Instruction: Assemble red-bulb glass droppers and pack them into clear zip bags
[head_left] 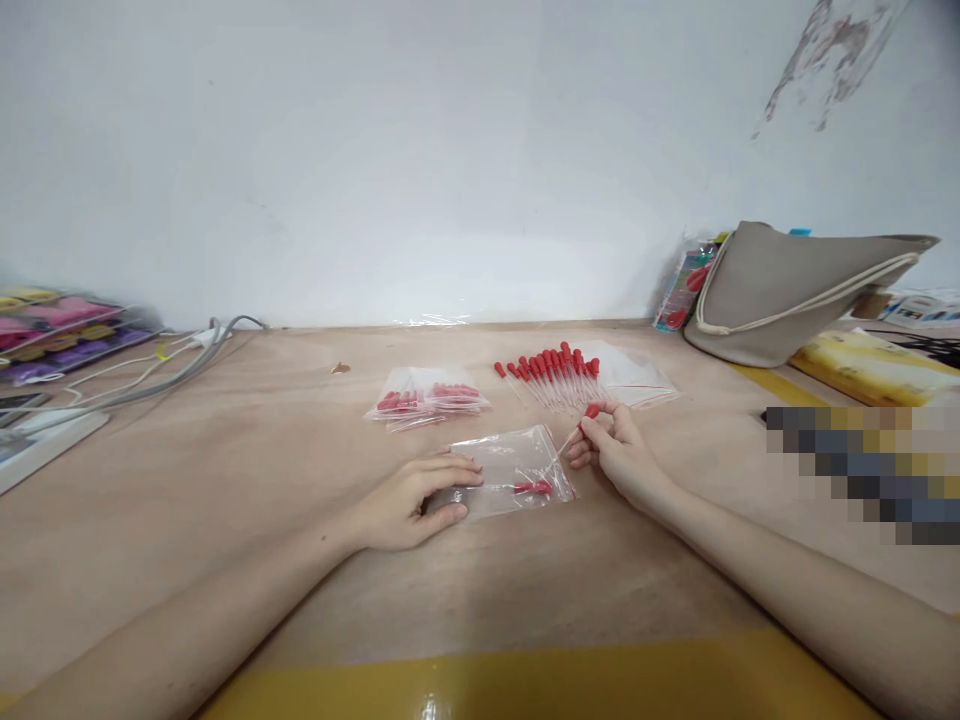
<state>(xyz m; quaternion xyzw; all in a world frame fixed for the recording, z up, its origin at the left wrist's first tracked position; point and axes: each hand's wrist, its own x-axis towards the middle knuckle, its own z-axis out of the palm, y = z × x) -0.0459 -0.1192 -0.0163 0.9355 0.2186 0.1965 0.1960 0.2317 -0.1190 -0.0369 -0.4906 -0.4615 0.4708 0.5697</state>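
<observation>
My right hand (621,452) pinches a glass dropper (591,411) by its red rubber bulb. The tube slants down to the left, its tip at the right end of a clear zip bag (487,455). Inside that bag lie a few droppers (532,487) with red bulbs; how many, I cannot tell. My left hand (420,500) rests with fingers outstretched and thumb apart on the bag's left end. Behind my right hand, a row of loose droppers (551,370) lies with bulbs pointing away. Filled clear bags (427,395) of droppers are stacked behind the bag.
Flat plastic bags (637,375) lie beside the loose droppers. A grey drawstring pouch (795,290) stands at the back right, with a yellow packet (874,368) in front of it. On the left are cables (180,365), a white power strip (52,440) and colourful packs (67,330).
</observation>
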